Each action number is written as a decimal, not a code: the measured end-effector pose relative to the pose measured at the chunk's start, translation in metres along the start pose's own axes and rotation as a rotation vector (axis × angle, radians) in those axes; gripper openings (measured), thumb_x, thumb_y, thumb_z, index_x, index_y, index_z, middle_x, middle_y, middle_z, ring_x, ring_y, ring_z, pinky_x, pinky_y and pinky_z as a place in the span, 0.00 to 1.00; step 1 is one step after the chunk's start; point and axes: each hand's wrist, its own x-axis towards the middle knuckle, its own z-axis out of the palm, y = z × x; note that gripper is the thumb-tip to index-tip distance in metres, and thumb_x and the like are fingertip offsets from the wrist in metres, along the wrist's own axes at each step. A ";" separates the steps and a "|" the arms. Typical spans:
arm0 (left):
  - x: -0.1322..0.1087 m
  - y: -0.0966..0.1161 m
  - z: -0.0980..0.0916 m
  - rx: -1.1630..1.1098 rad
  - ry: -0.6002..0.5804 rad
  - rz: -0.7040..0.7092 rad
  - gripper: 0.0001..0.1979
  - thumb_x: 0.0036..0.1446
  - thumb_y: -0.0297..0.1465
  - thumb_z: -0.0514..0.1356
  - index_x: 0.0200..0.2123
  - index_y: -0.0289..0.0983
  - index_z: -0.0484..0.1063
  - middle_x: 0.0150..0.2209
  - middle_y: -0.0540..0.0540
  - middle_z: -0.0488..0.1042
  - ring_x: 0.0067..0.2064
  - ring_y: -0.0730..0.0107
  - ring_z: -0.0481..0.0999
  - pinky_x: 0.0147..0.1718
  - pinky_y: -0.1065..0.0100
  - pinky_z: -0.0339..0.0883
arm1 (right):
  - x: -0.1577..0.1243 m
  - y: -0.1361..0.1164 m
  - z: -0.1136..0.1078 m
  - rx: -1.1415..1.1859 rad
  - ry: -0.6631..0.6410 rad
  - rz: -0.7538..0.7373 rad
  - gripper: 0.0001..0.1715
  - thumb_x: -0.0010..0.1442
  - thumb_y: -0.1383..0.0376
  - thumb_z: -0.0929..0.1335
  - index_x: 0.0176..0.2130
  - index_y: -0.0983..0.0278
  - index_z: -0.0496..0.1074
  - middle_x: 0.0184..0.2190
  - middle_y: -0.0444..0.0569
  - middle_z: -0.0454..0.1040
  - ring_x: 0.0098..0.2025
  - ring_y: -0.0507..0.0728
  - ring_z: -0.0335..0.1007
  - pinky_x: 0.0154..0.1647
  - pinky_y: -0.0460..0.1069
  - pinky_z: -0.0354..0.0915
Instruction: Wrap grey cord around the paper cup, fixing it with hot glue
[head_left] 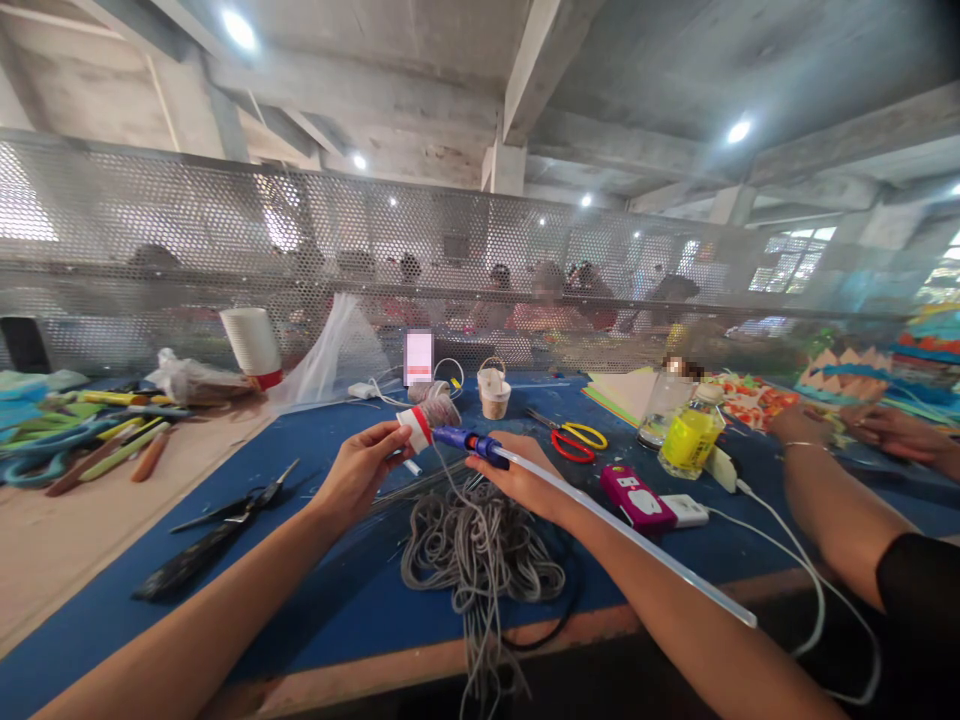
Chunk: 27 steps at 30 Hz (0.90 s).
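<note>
My left hand [364, 462] is closed on a small white paper cup [415, 428] with a red band, tilted on its side. Grey cord [439, 402] is wound around the cup's far part. In my right hand [521, 475] is a blue glue gun [474, 443], its nozzle close to the cup and cord; whether they touch I cannot tell. A long translucent glue stick [637, 535] sticks out of the gun's back over my forearm. Below both hands lies a loose heap of grey cord [484, 550], some of it hanging over the table's front edge.
Black scissors [251, 505] lie left, red-yellow scissors [577, 440] right. Behind stand a tiny basket [494, 390], a phone [418, 357] and stacked paper cups [251, 342]. A yellow bottle [690, 435], purple box [636, 497] and white cable [780, 535] are right, near a co-worker's arms [832, 500].
</note>
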 end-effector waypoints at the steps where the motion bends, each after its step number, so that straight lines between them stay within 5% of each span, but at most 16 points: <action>1: 0.000 0.000 0.000 -0.001 0.000 0.000 0.12 0.45 0.34 0.71 0.33 0.33 0.80 0.33 0.45 0.78 0.36 0.69 0.75 0.38 0.68 0.68 | 0.000 0.000 0.001 -0.007 0.000 -0.002 0.18 0.63 0.53 0.66 0.29 0.62 0.67 0.25 0.44 0.69 0.28 0.52 0.63 0.30 0.46 0.56; 27: -0.002 0.004 0.004 -0.018 0.016 -0.015 0.12 0.45 0.33 0.72 0.32 0.33 0.79 0.31 0.46 0.78 0.35 0.70 0.75 0.39 0.69 0.69 | 0.000 0.002 0.001 -0.020 0.010 -0.009 0.16 0.63 0.54 0.66 0.30 0.62 0.67 0.26 0.44 0.70 0.28 0.52 0.65 0.30 0.46 0.57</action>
